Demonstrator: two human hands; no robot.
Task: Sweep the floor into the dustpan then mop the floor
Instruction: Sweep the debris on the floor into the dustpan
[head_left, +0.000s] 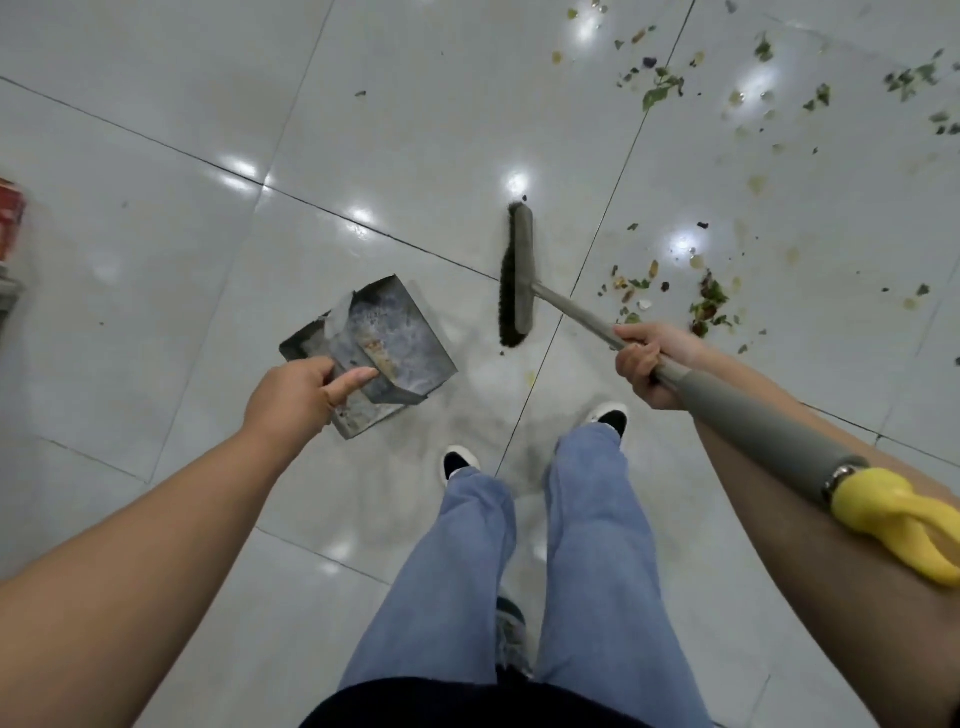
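Left hand grips dustpan as catcher; right hand clamps broom, ready to drag leaf scraps in.

- left hand is out front on a bare, almost straight arm, fingers curled around the dustpan handle, index finger lying along it
- right hand is wrapped round the broom pole, knuckles up, thumb tucked under
- right forearm runs under the pole's grey grip, elbow bent back toward the body
- legs apart, both feet pointing forward
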